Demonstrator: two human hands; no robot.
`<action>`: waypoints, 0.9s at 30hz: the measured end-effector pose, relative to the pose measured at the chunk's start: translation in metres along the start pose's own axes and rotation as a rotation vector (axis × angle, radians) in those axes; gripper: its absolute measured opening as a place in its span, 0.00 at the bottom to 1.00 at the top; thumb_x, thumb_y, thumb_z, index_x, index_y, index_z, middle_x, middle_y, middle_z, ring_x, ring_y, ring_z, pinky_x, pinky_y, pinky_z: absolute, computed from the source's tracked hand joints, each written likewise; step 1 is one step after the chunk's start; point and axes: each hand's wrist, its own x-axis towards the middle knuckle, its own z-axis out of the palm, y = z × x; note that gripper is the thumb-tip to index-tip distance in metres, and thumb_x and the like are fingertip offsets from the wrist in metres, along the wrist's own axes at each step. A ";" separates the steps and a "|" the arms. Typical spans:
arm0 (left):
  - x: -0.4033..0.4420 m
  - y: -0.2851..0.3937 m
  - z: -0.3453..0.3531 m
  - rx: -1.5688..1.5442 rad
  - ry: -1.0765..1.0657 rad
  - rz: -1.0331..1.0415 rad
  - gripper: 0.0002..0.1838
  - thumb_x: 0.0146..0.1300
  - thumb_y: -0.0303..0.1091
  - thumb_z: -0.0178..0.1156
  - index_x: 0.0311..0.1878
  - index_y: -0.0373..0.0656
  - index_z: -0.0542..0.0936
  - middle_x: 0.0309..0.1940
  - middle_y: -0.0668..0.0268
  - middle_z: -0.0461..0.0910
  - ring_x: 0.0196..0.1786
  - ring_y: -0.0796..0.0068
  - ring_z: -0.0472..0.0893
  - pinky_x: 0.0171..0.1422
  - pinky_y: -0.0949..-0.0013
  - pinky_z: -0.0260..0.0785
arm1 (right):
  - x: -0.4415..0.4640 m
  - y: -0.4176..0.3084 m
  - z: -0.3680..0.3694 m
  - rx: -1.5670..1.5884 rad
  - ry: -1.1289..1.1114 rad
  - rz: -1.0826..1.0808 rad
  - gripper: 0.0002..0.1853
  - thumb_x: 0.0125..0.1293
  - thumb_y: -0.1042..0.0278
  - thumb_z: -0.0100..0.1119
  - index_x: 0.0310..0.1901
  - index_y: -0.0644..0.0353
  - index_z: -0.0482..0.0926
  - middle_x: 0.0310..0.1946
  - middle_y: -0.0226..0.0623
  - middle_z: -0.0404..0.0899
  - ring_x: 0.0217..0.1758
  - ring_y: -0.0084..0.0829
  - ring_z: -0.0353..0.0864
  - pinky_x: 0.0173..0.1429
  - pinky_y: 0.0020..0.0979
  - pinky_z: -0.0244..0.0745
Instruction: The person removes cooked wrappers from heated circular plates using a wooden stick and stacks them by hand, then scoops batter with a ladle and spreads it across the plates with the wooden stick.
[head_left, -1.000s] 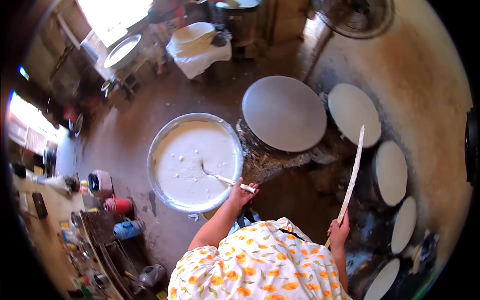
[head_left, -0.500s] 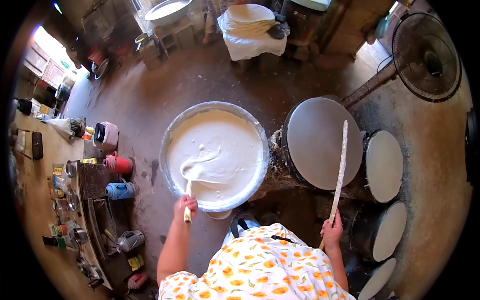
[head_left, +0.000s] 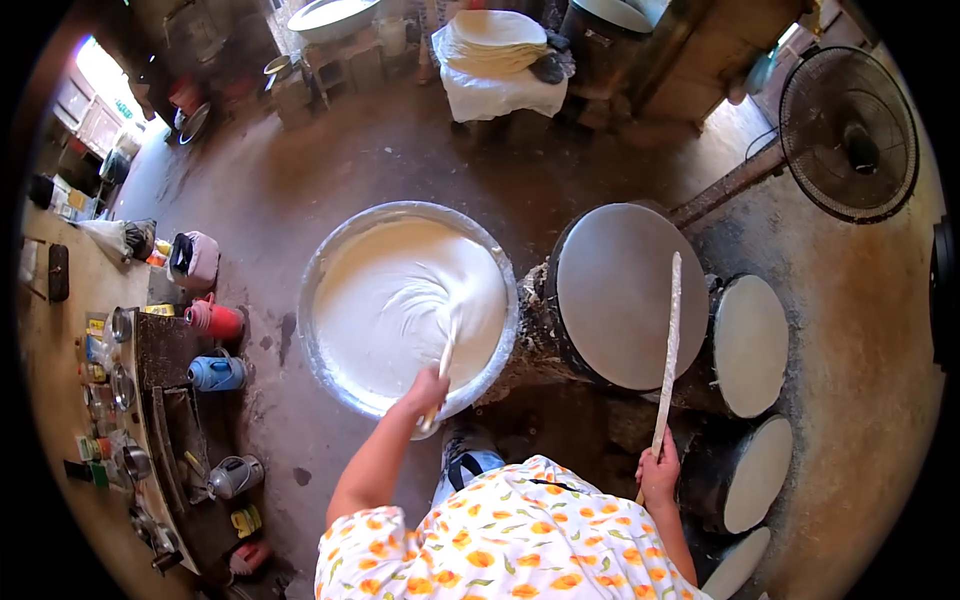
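Observation:
A wide metal basin full of thick white batter stands in front of me. My left hand is closed round the handle of a ladle, over the basin's near rim. The ladle's head is in the batter, which is streaked with curved ripples; its bowl is mostly hidden. My right hand grips a long, thin, batter-crusted stick near its lower end. The stick points away from me, in front of the right part of a large round griddle with a smooth grey top.
Several smaller round pale-topped griddles, including one nearby, line my right. Beyond stands a fan. A stack of pale round sheets rests on a cloth-covered stand at the back. A red jug, blue jug and metal can are left.
My left hand has swept the ladle rightward through the batter, leaving fresh ripples. My right hand keeps the stick in much the same position. The view has shifted slightly.

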 end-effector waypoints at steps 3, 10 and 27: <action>-0.087 -0.029 -0.019 -0.256 0.018 -0.223 0.07 0.62 0.29 0.49 0.30 0.37 0.71 0.17 0.65 0.68 0.14 0.75 0.67 0.16 0.68 0.62 | 0.015 -0.009 0.011 0.047 -0.047 -0.026 0.34 0.57 0.84 0.42 0.68 0.53 0.61 0.22 0.25 0.68 0.15 0.15 0.65 0.18 0.19 0.66; -0.100 -0.093 -0.119 -1.030 0.382 -0.229 0.07 0.58 0.26 0.42 0.24 0.42 0.67 0.14 0.67 0.64 0.12 0.78 0.61 0.12 0.73 0.53 | 0.019 -0.005 0.019 -0.015 -0.026 -0.066 0.34 0.58 0.84 0.43 0.68 0.52 0.61 0.21 0.25 0.68 0.15 0.14 0.64 0.18 0.18 0.65; -0.104 -0.001 -0.052 -0.993 -0.162 -0.369 0.09 0.68 0.32 0.49 0.43 0.36 0.71 0.16 0.74 0.61 0.12 0.84 0.60 0.13 0.76 0.56 | 0.004 -0.012 0.031 -0.033 -0.006 0.014 0.33 0.59 0.84 0.42 0.69 0.52 0.60 0.21 0.25 0.67 0.15 0.14 0.63 0.17 0.18 0.64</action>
